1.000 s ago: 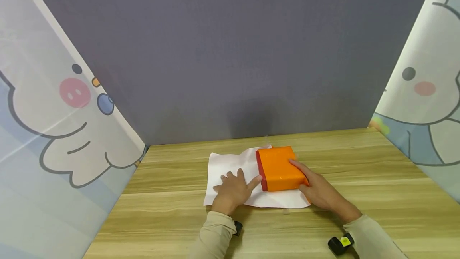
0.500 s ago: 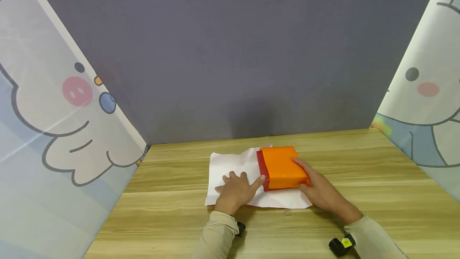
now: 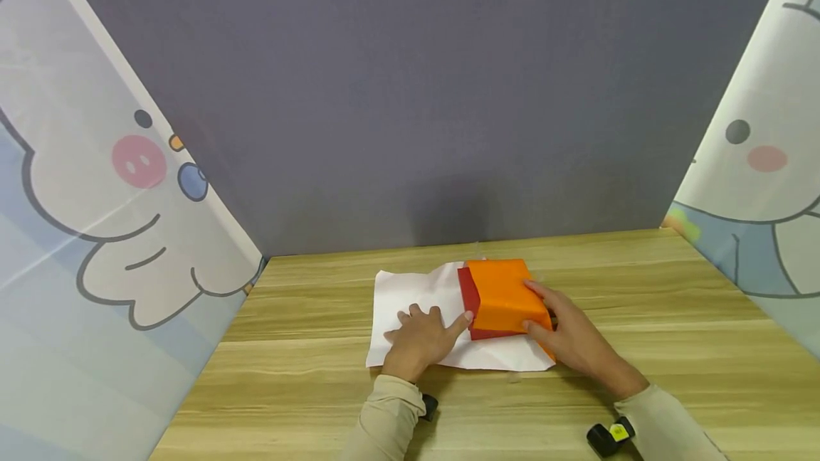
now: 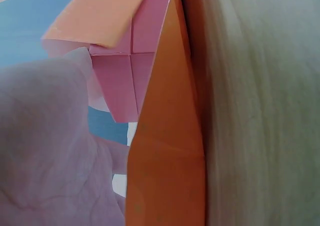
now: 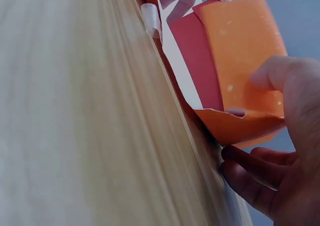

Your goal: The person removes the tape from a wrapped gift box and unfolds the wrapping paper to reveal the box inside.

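Note:
A red box [image 3: 470, 292] lies on a sheet of wrapping paper, white inside and orange outside. The sheet's orange flap [image 3: 506, 294] is folded over the box from the right. My left hand [image 3: 418, 341] rests with fingers spread on the white side [image 3: 400, 290], its thumb at the box's left edge. My right hand [image 3: 570, 333] holds the folded paper at the right end. In the right wrist view its thumb [image 5: 272, 75] presses the orange flap while the other fingers [image 5: 255, 178] curl below. The left wrist view shows the box's red end [image 4: 117, 83] under the orange flap.
The wood-grain table [image 3: 307, 404] carries the paper near its middle. A strip of clear tape [image 5: 151, 19] sticks out at the paper's edge. A grey panel [image 3: 410, 105] stands behind, with cartoon-printed sheets [image 3: 77, 162] at both sides.
The orange flap's left edge has shifted right, baring more of the red box at its left and front. My right thumb has moved left onto the flap. My left hand has stayed nearly still.

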A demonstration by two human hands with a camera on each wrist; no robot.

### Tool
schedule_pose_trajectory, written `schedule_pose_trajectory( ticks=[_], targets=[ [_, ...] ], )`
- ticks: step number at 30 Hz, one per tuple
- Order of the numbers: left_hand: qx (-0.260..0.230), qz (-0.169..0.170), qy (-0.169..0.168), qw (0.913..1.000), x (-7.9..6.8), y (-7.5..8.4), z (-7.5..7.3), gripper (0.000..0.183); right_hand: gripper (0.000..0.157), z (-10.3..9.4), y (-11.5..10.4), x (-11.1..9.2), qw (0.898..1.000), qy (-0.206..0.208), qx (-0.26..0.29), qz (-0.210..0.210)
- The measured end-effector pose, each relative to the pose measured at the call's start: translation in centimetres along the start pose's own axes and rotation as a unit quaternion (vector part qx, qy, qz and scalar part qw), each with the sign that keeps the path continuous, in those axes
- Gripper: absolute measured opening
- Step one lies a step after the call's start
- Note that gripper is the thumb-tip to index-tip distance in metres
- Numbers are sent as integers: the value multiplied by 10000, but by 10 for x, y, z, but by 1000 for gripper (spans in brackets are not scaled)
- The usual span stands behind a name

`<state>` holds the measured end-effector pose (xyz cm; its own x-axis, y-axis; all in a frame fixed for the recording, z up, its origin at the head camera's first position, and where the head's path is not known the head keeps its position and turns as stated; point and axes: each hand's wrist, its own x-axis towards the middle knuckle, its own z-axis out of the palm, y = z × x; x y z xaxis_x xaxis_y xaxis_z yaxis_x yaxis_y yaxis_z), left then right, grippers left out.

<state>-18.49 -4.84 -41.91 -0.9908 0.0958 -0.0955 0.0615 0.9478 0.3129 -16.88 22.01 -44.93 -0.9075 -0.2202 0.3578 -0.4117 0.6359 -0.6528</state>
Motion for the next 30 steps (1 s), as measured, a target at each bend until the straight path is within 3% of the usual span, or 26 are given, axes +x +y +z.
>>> schedule_pose_trajectory(
  ticks=[12, 22, 30],
  targets=[
    [-53, 52, -5, 10000, 0, 1, -2, 100, 67, -16, 14, 0, 9996, 122, 24, 270],
    [-45, 42, 27, 10000, 0, 1, -1, 100, 66, -29, 22, 0, 9962, 203, -272, 803],
    [-96, 101, -1, 9999, 1, 0, -1, 100, 61, -33, 26, -1, 9955, 349, -331, 811]
  ],
)
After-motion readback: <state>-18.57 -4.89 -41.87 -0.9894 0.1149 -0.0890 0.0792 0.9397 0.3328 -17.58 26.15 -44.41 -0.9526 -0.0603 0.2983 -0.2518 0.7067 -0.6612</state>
